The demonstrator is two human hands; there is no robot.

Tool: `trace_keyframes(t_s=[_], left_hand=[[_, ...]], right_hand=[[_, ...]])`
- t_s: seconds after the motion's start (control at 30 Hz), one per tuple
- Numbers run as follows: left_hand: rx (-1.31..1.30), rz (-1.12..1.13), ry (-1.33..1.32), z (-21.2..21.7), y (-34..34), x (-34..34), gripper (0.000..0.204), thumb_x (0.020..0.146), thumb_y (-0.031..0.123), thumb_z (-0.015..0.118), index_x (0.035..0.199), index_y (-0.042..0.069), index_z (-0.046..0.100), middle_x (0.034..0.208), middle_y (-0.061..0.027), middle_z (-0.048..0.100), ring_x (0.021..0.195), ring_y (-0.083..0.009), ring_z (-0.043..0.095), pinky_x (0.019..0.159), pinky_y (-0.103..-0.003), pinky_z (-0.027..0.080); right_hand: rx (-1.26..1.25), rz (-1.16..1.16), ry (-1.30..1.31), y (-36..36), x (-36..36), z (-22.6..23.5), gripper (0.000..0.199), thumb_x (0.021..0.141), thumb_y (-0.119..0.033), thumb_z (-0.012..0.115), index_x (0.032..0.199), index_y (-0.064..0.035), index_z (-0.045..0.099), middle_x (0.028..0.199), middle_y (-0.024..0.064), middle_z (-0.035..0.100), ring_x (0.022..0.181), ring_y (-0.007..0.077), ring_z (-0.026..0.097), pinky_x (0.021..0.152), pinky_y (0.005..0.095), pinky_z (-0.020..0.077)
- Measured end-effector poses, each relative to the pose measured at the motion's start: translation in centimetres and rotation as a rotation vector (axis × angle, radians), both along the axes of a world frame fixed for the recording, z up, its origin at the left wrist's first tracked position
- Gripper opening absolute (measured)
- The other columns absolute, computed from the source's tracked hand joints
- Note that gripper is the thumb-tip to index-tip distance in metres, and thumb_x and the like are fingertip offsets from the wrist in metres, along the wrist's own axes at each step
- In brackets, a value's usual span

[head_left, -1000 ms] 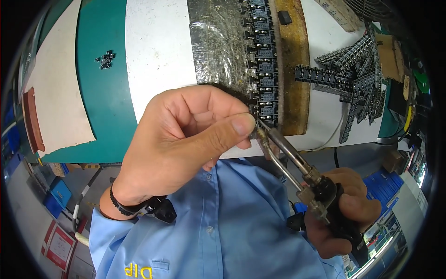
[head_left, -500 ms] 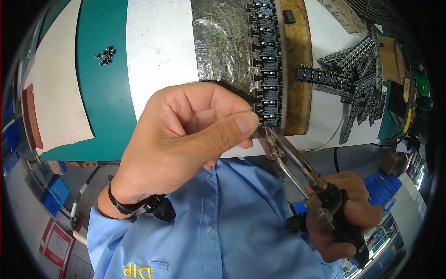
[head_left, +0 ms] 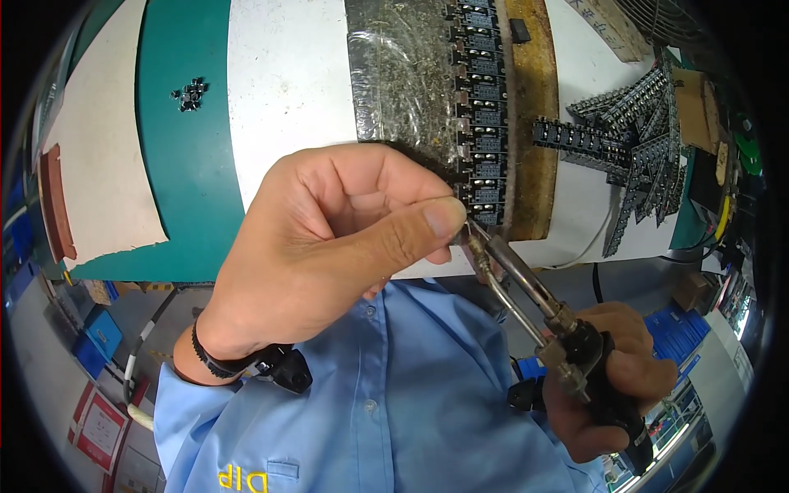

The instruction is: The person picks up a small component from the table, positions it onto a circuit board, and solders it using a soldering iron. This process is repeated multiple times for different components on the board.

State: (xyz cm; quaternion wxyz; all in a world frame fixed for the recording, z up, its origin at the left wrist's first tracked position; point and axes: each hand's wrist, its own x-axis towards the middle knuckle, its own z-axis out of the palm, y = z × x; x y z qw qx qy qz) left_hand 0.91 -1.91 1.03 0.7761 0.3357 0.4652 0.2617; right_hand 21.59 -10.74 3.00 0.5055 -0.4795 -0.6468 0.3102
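My left hand [head_left: 353, 238] is closed in a pinch, thumb against forefinger, at the near end of a row of small black components on circuit boards [head_left: 486, 140]. Whatever lies between those fingertips is too small or hidden to make out. My right hand [head_left: 620, 374] is wrapped round the black handle of a soldering iron [head_left: 534, 283], which has a thin metal tube running beside its shaft. The iron slants up and left. Its tip comes close to the left thumb, at the row's near end; contact cannot be made out.
A worn, dark glossy strip [head_left: 403, 74] lies left of the row, a brown stained board [head_left: 534, 181] right of it. Several stacked component strips [head_left: 637, 140] lie farther right. Small dark parts [head_left: 191, 94] sit on the green mat [head_left: 185, 181]. A grille [head_left: 666, 20] stands far right.
The bench and the row appear shifted slightly right in view, while my hands stay nearly in place. The iron's tip has moved a little left, closer to my left thumb.
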Motion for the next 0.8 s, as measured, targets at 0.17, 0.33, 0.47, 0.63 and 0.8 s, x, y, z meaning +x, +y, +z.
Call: trace_keyframes(t_s=[0.17, 0.33, 0.47, 0.63, 0.8], left_hand=[[0.004, -0.001, 0.011, -0.1, 0.4, 0.7, 0.016, 0.081, 0.016, 0.062, 0.08, 0.001, 0.058, 0.063, -0.0053, 0.06, 0.042, -0.0041, 0.043, 0.039, -0.016, 0.031], [0.015, -0.003, 0.041, 0.8, 0.7, 2.1, 0.016, 0.081, 0.016, 0.062, 0.08, 0.001, 0.057, 0.063, -0.0062, 0.06, 0.041, -0.0042, 0.042, 0.038, -0.016, 0.031], [-0.047, 0.001, 0.046, 2.7, 1.1, 4.0, 0.01, 0.083, 0.01, 0.059, 0.083, 0.0, 0.059, 0.067, -0.0043, 0.061, 0.047, -0.0027, 0.045, 0.041, -0.016, 0.033], [-0.026, 0.023, 0.015, 4.6, 0.6, 5.8, 0.009, 0.083, 0.008, 0.058, 0.083, 0.0, 0.059, 0.067, -0.0059, 0.061, 0.044, -0.0045, 0.044, 0.04, -0.017, 0.033], [-0.023, 0.023, -0.002, 5.8, -0.2, 5.5, 0.009, 0.084, 0.009, 0.057, 0.084, 0.0, 0.058, 0.069, -0.0062, 0.061, 0.044, -0.0049, 0.043, 0.04, -0.017, 0.033]], right_hand=[[0.027, -0.034, 0.004, 0.3, 0.5, 0.0, 0.049, 0.081, -0.048, 0.052, 0.095, -0.002, 0.042, 0.066, 0.0142, 0.057, 0.056, 0.0223, 0.055, 0.056, 0.0343, 0.0445], [-0.025, -0.082, -0.059, 0.0, 2.1, 2.2, 0.047, 0.082, -0.046, 0.051, 0.096, -0.0019, 0.043, 0.066, 0.0141, 0.056, 0.054, 0.0218, 0.054, 0.055, 0.0349, 0.0445], [0.085, -0.44, 0.025, 1.3, 5.1, 2.4, 0.042, 0.088, -0.038, 0.047, 0.105, 0.0003, 0.042, 0.077, 0.0136, 0.059, 0.064, 0.0185, 0.056, 0.061, 0.0316, 0.0457], [0.197, -0.696, -0.1, 5.5, 12.7, 4.3, 0.038, 0.093, -0.028, 0.041, 0.115, 0.0021, 0.04, 0.089, 0.0121, 0.06, 0.078, 0.0152, 0.057, 0.071, 0.0269, 0.045], [-0.042, -0.83, -0.233, 7.6, 16.3, 5.7, 0.035, 0.092, -0.026, 0.044, 0.115, 0.0005, 0.044, 0.089, 0.0107, 0.061, 0.081, 0.013, 0.056, 0.073, 0.0256, 0.0434]])
